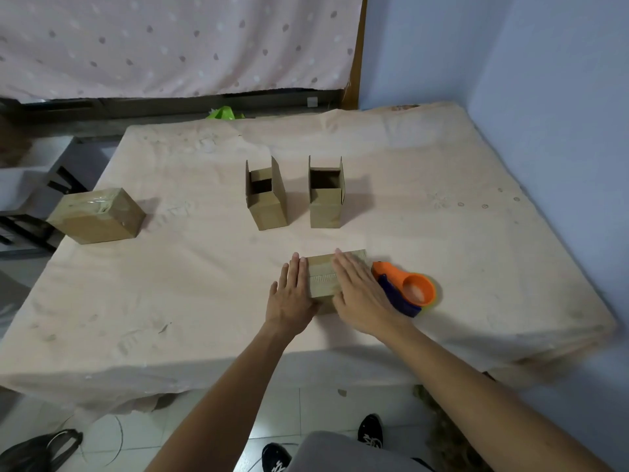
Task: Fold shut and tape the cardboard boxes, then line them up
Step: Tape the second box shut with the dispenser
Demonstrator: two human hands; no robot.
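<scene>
A small cardboard box (323, 275) with its flaps folded down lies near the table's front, a strip of tape across its top. My left hand (292, 294) lies flat against its left side, fingers straight. My right hand (359, 291) presses flat on its top and right part. An orange and purple tape dispenser (408, 289) lies just right of the box. Farther back stand two open boxes, one (267, 195) left and one (325, 195) right, flaps up. A taped-shut box (97, 216) sits at the table's left edge.
The table (204, 267) wears a beige cloth and stands against a blue wall (544, 97) on the right. A dotted curtain (170, 46) hangs behind. A green object (224, 114) peeks over the far edge. A black bag (37, 451) lies on the floor.
</scene>
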